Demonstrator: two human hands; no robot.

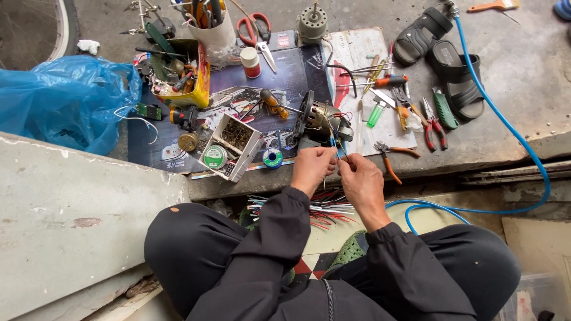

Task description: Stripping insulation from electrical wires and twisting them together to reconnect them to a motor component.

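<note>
We see two bare hands meeting at the edge of the concrete step [476, 148]. The left hand [311, 167] is closed, its fingertips pinching thin coloured wires [335, 141]; the right hand [360, 178] is likewise closed in a pinch on the same wires, just beside the left. We cannot tell how many strands each holds. The wires run up to one small grey electric motor with copper windings [321, 122], which lies on its side on a dark printed sheet [279, 77] just above the hands.

Left of the motor we count one open white cardboard box [233, 142] with a green-labelled solder reel [215, 156] in it, and one small blue-rimmed reel [272, 158] beside it. One yellow tray of parts [199, 83] stands behind. Right of the motor we count three pliers with red or orange handles [395, 156], spread on a white sheet. One pair of red-handled scissors [256, 30] lies at the top, near a second round grey motor [313, 24].

Two dark sandals [443, 56] sit at the right, one blue hose [505, 125] curving past them. One blue plastic bag [65, 98] lies at the left. Below the hands a bundle of loose red and white wire offcuts [327, 209] rests between the knees
</note>
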